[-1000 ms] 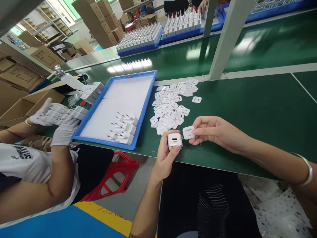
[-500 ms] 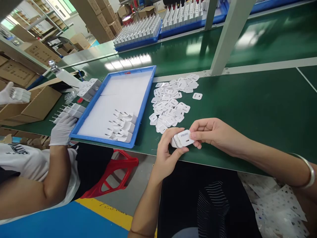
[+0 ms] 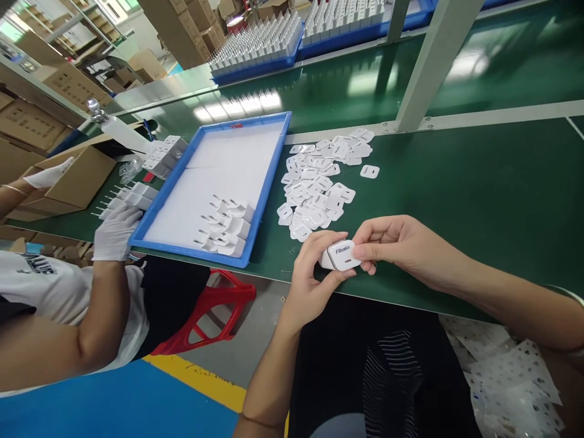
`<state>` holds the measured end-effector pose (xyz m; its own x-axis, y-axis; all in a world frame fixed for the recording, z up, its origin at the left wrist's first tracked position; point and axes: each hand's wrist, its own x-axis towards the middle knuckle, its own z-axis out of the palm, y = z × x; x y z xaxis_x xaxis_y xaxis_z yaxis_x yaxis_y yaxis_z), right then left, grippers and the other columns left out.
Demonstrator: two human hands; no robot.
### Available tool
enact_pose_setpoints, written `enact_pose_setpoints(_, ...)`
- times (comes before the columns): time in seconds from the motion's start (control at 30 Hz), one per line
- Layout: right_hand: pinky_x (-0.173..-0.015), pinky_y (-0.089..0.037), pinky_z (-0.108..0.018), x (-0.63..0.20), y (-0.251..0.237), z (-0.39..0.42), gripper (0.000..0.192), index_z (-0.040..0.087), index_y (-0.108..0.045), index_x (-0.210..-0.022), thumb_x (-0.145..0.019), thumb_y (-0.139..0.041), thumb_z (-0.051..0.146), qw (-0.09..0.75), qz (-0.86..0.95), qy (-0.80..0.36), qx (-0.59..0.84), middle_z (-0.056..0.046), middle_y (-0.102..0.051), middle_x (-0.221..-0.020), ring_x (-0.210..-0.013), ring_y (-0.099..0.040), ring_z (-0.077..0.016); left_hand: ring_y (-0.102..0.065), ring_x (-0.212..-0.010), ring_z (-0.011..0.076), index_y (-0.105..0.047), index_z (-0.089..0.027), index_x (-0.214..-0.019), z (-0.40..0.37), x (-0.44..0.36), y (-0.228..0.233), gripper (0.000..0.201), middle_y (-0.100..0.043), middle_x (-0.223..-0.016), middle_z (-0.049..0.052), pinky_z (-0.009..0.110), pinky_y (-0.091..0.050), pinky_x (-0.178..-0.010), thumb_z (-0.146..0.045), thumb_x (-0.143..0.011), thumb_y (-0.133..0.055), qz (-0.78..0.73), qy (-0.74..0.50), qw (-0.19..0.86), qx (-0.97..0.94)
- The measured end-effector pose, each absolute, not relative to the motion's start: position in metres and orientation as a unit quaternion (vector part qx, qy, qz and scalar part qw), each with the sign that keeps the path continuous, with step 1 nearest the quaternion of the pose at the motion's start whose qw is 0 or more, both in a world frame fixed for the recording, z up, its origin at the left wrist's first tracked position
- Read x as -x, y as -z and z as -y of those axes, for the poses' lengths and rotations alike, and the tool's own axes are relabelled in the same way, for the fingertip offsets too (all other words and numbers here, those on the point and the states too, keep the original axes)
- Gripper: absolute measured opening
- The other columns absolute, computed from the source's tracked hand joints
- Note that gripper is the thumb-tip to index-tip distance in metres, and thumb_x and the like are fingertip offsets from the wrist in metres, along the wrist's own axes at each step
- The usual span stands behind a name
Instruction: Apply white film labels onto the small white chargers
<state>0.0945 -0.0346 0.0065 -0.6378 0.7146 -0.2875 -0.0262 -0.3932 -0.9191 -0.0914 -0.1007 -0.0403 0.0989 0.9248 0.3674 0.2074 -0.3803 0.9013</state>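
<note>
My left hand (image 3: pixel 310 274) grips a small white charger block (image 3: pixel 341 255) just above the near edge of the green bench. My right hand (image 3: pixel 392 243) pinches the block's front face, where a white sticker printed "Fibaks" lies flat on it. A heap of the same white stickers (image 3: pixel 319 182) is spread on the bench behind my hands. A blue tray (image 3: pixel 270 176) to the left holds several finished white chargers (image 3: pixel 225 228) in its near corner.
A co-worker sits at my left; one gloved hand (image 3: pixel 115 231) rests on a row of chargers beside the tray, the other reaches into a cardboard box (image 3: pixel 73 179). Far blue trays (image 3: pixel 260 70) hold rows of chargers. A grey post (image 3: pixel 431 67) stands behind the stickers.
My right hand brought the sticker from beside the charger onto its face, and both hands now hold them pressed together. The co-worker's far hand swung out to the cardboard box.
</note>
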Motion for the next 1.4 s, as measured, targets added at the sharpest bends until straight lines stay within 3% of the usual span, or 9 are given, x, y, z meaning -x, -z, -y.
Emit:
enact_pose_setpoints(0.8,-0.063,-0.046,-0.022,-0.0937,-0.0051,0.0417,0.016,0.017,-0.071,-0.071,-0.074,-0.084,0.025,0.270,0.493,-0.734,0.382,0.001,-0.064,-0.060,-0.058,-0.057,-0.0089,-0.057,-0.109,0.0195,-0.062,-0.026,-0.127,0.1000,0.0907,0.0402,0.048,-0.061,-0.117,0.007,0.033,-0.050,-0.094,-0.018,-0.082,-0.076,-0.423,-0.518,0.336,-0.663)
enact_pose_setpoints(1.0,-0.059,-0.049,-0.023,-0.0930,-0.0053,0.0431,0.038,0.020,-0.051,-0.071,-0.067,-0.089,0.020,0.297,0.448,-0.751,0.383,0.001,-0.070,-0.067,-0.056,-0.060,-0.0104,-0.057,-0.110,0.0203,-0.063,-0.025,-0.126,0.1000,0.0911,0.0419,0.048,-0.062,-0.117,0.007,0.035,-0.049,-0.096,-0.016,-0.081,-0.077,-0.413,-0.528,0.329,-0.665)
enact_pose_setpoints(1.4,-0.060,-0.049,-0.023,-0.0914,-0.0049,0.0441,0.041,0.019,-0.047,-0.071,-0.070,-0.087,0.021,0.300,0.440,-0.761,0.371,0.001,-0.071,-0.068,-0.056,-0.060,-0.0093,-0.058,-0.108,0.0210,-0.062,-0.025,-0.127,0.0991,0.0926,0.0424,0.047,-0.064,-0.117,0.007,0.036,-0.050,-0.094,-0.021,-0.082,-0.077,-0.403,-0.527,0.322,-0.676)
